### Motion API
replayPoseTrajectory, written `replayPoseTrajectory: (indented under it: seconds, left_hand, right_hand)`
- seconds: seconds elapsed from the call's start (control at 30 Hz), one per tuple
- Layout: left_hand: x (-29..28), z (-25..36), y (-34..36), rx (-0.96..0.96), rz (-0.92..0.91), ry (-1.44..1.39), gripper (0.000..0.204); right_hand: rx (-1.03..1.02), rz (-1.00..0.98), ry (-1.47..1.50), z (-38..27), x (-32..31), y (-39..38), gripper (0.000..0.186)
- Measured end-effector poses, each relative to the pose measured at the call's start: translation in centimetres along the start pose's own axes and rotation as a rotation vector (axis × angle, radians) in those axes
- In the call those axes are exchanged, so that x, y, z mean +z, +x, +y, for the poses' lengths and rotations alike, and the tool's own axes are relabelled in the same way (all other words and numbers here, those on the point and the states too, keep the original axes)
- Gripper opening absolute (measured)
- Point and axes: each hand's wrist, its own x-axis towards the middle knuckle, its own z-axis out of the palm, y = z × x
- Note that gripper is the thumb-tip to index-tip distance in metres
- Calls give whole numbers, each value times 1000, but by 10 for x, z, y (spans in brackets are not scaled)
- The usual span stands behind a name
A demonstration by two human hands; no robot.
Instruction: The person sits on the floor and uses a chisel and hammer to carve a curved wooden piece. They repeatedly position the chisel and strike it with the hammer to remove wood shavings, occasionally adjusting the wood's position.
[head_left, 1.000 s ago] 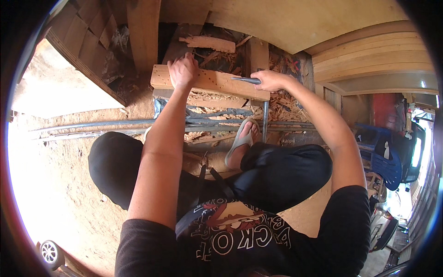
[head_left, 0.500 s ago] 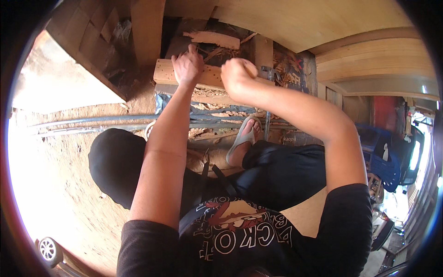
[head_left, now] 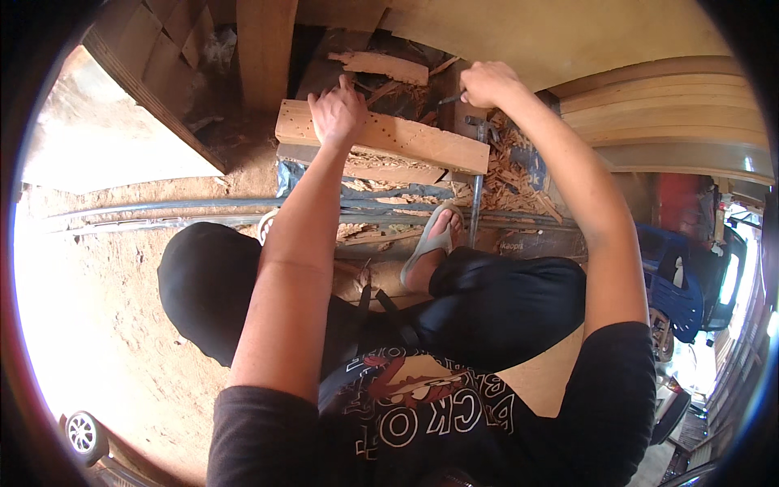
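Observation:
A pale wooden beam (head_left: 422, 144), dotted with several small dark holes, lies across the work spot in front of me. My left hand (head_left: 339, 114) grips it near its left end, fingers over the far edge and one finger pointing away. My right hand (head_left: 489, 84) is closed and raised beyond the beam's right part, apart from it. A thin dark tool (head_left: 449, 101) sticks out leftward from that fist; its kind does not show. Just past the beam's right end stands a metal bar clamp (head_left: 477, 183). My sandalled foot (head_left: 436, 242) rests on the near side.
Reddish wood chips (head_left: 519, 170) lie heaped around the clamp. A rough wood offcut (head_left: 381, 67) sits beyond the beam. Large panels (head_left: 552, 36) and stacked boards (head_left: 649, 109) bound the far right side. Long metal pipes (head_left: 162, 209) run along the left.
My right hand has lifted off the beam and moved away and to the right, showing the thin dark tool. My left hand stays on the beam.

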Motion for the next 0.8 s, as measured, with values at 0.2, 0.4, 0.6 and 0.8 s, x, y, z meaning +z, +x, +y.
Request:
replayPoseTrajectory:
  seconds: [0.2, 0.4, 0.6, 0.8]
  left_hand:
    - [-8, 4, 4, -34, -98, 14, 29]
    - [-10, 6, 4, -14, -66, 26, 24]
    - [-6, 4, 5, -18, -105, 60, 31]
    - [-1, 0, 4, 15, -65, 78, 28]
  right_hand:
    - [138, 251, 431, -43, 5, -41, 35]
    - [202, 225, 578, -61, 51, -100, 35]
    - [202, 287, 595, -59, 75, -112, 35]
    - [163, 218, 505, -65, 78, -114, 34]
